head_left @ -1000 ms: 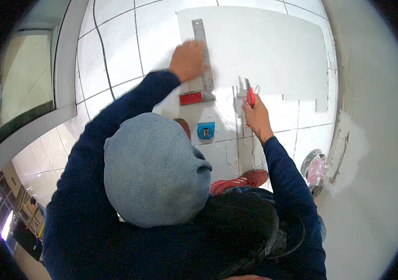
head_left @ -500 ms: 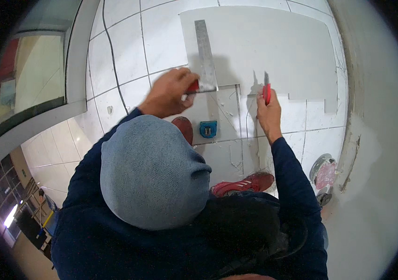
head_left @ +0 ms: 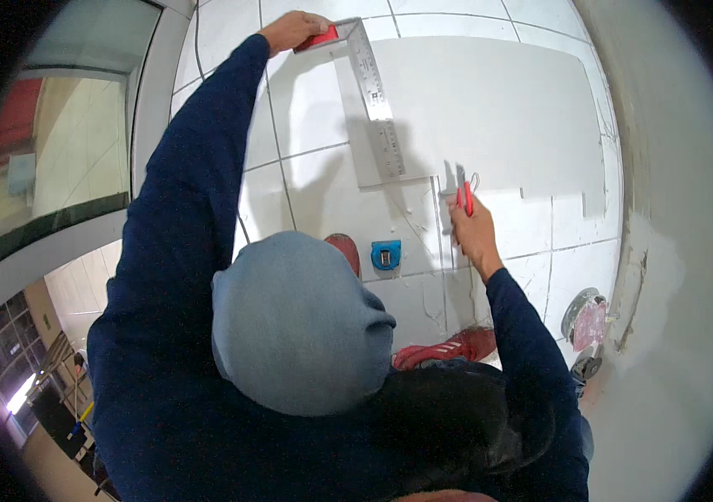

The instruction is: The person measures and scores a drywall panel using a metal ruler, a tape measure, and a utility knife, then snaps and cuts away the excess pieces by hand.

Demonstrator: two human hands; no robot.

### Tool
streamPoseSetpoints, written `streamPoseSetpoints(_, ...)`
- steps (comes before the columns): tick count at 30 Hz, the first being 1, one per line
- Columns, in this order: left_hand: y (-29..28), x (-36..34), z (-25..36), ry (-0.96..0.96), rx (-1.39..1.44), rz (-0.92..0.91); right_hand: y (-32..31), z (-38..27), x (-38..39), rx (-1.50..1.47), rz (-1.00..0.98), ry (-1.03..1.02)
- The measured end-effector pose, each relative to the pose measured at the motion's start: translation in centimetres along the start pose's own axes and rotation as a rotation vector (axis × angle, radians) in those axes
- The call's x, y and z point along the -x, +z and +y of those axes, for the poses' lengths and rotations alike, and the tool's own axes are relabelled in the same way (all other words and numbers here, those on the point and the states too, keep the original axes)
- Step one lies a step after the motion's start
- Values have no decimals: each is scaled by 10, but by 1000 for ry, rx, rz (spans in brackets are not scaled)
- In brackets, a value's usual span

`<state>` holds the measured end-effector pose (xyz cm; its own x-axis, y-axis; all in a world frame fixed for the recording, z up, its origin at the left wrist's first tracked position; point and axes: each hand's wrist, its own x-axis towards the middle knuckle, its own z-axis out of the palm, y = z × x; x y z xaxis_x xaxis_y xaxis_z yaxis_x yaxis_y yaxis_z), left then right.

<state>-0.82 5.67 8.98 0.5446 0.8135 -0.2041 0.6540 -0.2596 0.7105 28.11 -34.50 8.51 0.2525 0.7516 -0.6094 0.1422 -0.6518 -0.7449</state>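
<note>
A pale grey flat sheet (head_left: 490,109) with notched edges lies on the tiled floor. At its far left corner my left hand (head_left: 296,32) is closed on the red handle of a metal try square (head_left: 369,79). The long marked blade of the square runs toward me over the sheet, near its left edge. Off the sheet's near edge, my right hand (head_left: 475,230) grips a red-handled cutter (head_left: 467,197), its narrow grey tip pointing away from me. Its exact kind is hard to make out. Nearer my feet, a blue tape measure (head_left: 386,255) rests on the floor.
My bent knee (head_left: 298,326) and red shoe (head_left: 448,347) are close below the sheet. A wall (head_left: 674,251) bounds the right side, with a round container (head_left: 584,318) holding something pink at its foot. A framed glass door (head_left: 72,109) stands left.
My left hand has carried the try square's handle away from me to the sheet's far left corner, so the blade now points nearer. My right hand has drawn back slightly with the cutter.
</note>
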Motion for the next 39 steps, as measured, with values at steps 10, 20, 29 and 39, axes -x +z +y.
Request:
streamPoseSetpoints(10,55,-89,-43,192,-805,-29,36,-4,-17,580,-130,-546)
streamPoseSetpoints(20,46,-83,-42,-98,-342,120,77,-45,-64,886,-172,-591)
streamPoseSetpoints(29,58,-47,43,-108,-489,42,96,-41,-50,808,-157,-520)
streamPoseSetpoints(39,75,-35,33,-71,-556,96,102,-39,-38,876,-187,-440)
